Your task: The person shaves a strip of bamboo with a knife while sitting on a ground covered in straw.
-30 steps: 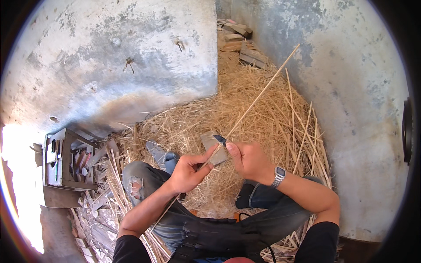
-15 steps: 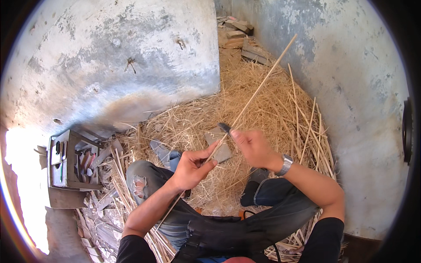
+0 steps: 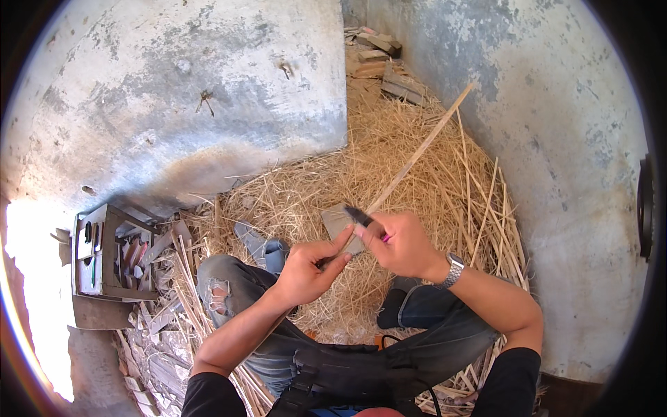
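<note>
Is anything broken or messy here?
Yes. The jeans have a ripped hole at the left knee. Straw is strewn all over the floor, and wood scraps lie jumbled beside the small tool box. The left hand and right hand hold a long stick.

Bright daylight floods in from eight o'clock, blown out to white glare at that rim. The wall [image 3: 174, 90] and straw [image 3: 417, 181] are evenly lit and sharp. Fisheye bending and black vignette ring the edges.

knife [image 3: 358, 216] handle — hidden in right hand [image 3: 401, 244] | stick [image 3: 417, 156] lower end — behind left hand [image 3: 306, 270]
</note>
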`<state>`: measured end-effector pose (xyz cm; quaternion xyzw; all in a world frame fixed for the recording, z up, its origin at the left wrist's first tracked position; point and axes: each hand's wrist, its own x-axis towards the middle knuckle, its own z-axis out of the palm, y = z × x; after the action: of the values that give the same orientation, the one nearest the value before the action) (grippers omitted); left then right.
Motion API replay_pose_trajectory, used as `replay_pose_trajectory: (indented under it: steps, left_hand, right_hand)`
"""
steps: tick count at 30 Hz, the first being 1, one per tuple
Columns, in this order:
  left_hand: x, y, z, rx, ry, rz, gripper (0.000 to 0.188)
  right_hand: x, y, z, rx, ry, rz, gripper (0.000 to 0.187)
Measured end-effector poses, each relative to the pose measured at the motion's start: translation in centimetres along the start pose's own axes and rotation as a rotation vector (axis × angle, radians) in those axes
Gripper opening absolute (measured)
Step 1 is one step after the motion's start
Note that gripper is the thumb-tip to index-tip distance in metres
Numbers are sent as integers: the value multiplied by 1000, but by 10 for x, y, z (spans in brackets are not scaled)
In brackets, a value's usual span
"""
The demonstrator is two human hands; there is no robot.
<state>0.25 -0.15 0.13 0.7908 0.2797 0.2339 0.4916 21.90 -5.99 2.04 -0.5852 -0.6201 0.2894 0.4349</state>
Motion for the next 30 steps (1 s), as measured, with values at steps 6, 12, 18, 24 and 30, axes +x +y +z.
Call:
replay_pose_trajectory:
  steps: [6, 12, 18, 24, 30]
  left_hand:
    - [-1, -18, 5, 76, 141, 224, 41]
    - [6, 2, -19, 21, 255, -105, 35]
    - [-2, -2, 0, -30, 136, 86, 39]
    - [-4, 1, -5, 109, 60, 66, 49]
    - [-6, 4, -7, 119, 26, 67, 49]
  right_hand:
    - [1, -7, -7, 97, -177, -48, 14]
    - [-14, -6, -2, 139, -311, -134, 15]
    - [11, -4, -15, 192, 162, 125, 32]
    - [18, 13, -27, 92, 237, 94, 31]
    - [30, 12, -44, 117, 355, 127, 38]
